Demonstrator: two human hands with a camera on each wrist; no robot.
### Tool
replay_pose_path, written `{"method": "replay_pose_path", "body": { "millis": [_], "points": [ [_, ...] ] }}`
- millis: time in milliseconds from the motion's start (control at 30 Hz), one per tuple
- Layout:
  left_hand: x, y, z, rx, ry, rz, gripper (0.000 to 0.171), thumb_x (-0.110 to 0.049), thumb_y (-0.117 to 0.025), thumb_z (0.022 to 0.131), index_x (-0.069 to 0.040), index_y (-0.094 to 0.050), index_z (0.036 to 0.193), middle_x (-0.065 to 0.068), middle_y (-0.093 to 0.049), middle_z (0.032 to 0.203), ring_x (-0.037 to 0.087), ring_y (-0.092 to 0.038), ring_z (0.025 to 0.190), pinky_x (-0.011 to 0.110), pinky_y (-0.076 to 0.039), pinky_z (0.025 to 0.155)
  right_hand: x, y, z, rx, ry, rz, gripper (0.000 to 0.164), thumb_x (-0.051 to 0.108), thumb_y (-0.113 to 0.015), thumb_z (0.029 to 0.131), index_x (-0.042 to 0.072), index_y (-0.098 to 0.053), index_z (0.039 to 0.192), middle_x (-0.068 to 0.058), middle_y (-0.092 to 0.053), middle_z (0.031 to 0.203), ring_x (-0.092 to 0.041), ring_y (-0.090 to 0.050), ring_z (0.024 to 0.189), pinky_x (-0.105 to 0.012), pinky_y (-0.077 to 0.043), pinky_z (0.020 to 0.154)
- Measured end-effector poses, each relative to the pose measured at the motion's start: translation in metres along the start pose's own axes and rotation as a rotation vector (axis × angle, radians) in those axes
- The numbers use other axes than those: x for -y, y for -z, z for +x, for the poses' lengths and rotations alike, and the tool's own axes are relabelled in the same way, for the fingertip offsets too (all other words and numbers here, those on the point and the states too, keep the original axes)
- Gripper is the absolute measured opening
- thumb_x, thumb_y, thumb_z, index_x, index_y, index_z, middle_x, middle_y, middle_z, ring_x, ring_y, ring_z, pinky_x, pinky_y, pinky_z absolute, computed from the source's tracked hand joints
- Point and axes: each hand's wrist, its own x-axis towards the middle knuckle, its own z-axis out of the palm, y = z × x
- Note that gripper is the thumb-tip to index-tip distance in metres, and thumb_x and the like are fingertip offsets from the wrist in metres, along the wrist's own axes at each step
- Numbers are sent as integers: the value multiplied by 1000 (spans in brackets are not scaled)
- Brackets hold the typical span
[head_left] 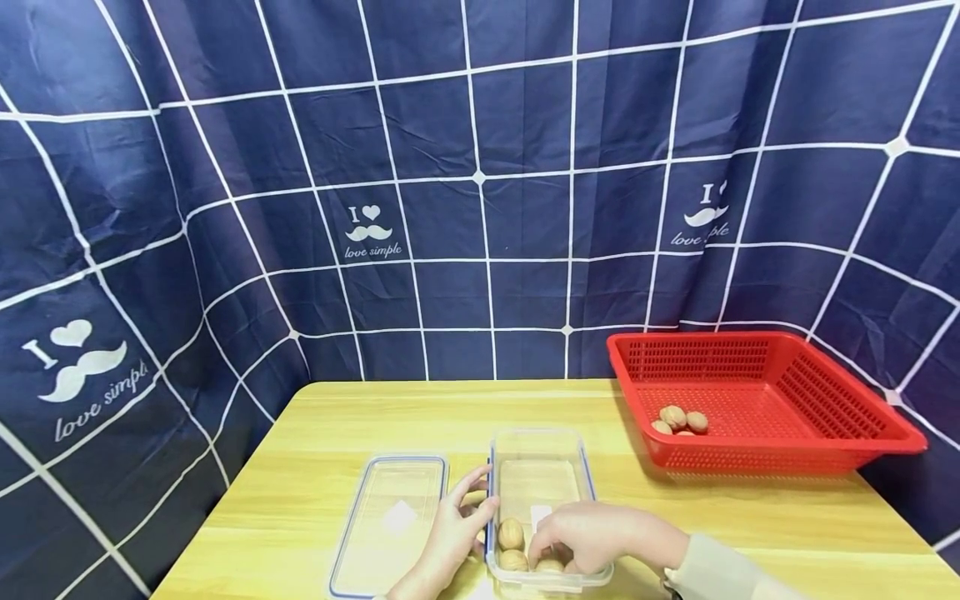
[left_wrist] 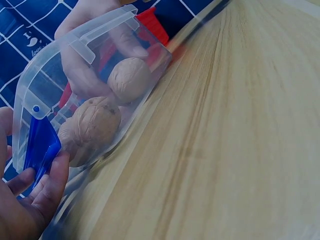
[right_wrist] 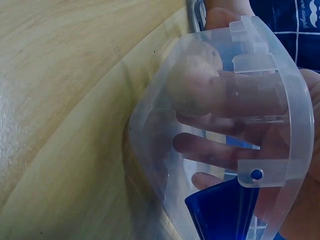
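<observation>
A clear plastic food container (head_left: 590, 483) with blue side latches stands on the table, several tan walnuts (head_left: 512, 533) inside at its near end. My left hand (head_left: 450, 529) grips its left side; in the left wrist view, fingers and thumb hold the blue latch (left_wrist: 42, 147). My right hand (head_left: 588, 533) reaches down inside, thumb and fingers bent around a walnut (left_wrist: 129, 79) on the floor at the near end. Through the cloudy wall in the right wrist view, that walnut (right_wrist: 195, 77) is blurred beside the fingers.
Left of the container lies a clear lid (head_left: 390, 517) with a blue seal. A red plastic basket (head_left: 750, 454) at the back right holds several walnuts (head_left: 675, 417). A dark blue curtain (head_left: 525, 208) with white lines hangs behind the wooden table (head_left: 450, 408).
</observation>
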Motion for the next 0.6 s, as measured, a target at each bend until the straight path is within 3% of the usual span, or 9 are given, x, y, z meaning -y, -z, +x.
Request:
{"method": "replay_pose_path", "body": {
  "millis": [233,600],
  "points": [
    [-1,1,2,4,-8,-2,51,-24,-65,88,-19,-47,135,12,-45,125,12,-53,72,22,-53,42,3,6,-1,-20,-54,34,49,-7,-74,58,22,-66,97,15,-47,73,5,-40,62,-4,-34,53],
    [0,0,0,-6,2,4,49,-25,-65,87,-20,-49,134,12,-45,123,12,-54,72,23,-53,42,-2,10,-6,-94,-49,136,39,2,-73,65,16,-64,100,13,-48,81,1,-46,70,-7,-40,60]
  ]
}}
